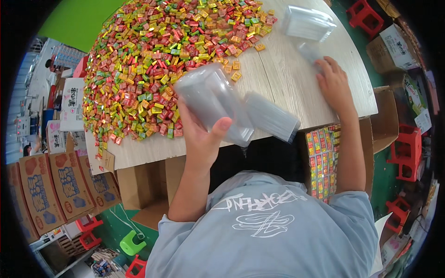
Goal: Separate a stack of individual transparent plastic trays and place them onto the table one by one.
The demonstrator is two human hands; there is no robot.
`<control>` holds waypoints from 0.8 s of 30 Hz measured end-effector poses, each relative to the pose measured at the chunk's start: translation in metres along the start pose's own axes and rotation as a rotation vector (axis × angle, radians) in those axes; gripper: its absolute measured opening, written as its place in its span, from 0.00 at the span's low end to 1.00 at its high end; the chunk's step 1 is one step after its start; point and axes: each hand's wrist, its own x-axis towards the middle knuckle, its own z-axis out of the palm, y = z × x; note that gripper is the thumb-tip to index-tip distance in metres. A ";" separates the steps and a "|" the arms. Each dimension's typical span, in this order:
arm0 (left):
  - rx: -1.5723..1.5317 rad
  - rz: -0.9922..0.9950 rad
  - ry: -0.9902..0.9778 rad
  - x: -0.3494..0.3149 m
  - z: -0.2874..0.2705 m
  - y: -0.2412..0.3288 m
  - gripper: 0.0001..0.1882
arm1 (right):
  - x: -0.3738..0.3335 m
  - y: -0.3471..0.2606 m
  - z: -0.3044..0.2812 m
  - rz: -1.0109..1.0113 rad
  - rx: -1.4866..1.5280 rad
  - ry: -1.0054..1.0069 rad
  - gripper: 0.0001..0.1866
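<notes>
My left hand point(204, 139) is wrapped round a clear plastic box point(211, 99), tilted above the table's near edge, with the thumb along its side. Beside it on the table lies a stack of clear plastic pieces point(271, 116), nested together. My right hand point(333, 83) reaches over the right part of the table with its fingers apart. Its fingertips are by a small, blurred clear plastic piece point(307, 52); whether they touch it I cannot tell. Farther back lie more clear plastic boxes point(309, 23). A large heap of small wrapped candies point(153, 65), red, yellow, green and orange, covers the left and far table.
An open carton point(323, 160) packed with rows of candies stands against the table edge at right. Another open carton point(143, 185) is below the edge at left. Several printed cartons point(65, 185) stand farther left. Red stools point(405, 153) and a green stool point(132, 243) are on the floor.
</notes>
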 end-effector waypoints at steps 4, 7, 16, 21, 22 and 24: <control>-0.053 -0.033 -0.015 0.000 -0.011 -0.003 0.50 | -0.016 -0.009 -0.011 0.010 -0.098 0.106 0.22; -0.067 -0.009 -0.020 -0.001 -0.018 0.000 0.50 | -0.034 -0.057 -0.030 -0.051 0.136 0.088 0.25; -0.127 -0.025 -0.011 -0.011 -0.048 -0.003 0.50 | -0.062 -0.154 -0.041 -0.085 0.410 -0.219 0.26; -0.147 -0.022 0.004 -0.013 -0.061 -0.001 0.51 | -0.047 -0.169 -0.053 0.254 0.693 -0.364 0.22; -0.145 -0.028 0.000 -0.013 -0.063 0.000 0.52 | -0.043 -0.170 -0.055 0.275 0.620 -0.389 0.21; -0.157 -0.033 -0.002 -0.012 -0.065 0.000 0.52 | -0.039 -0.166 -0.053 0.296 0.532 -0.413 0.21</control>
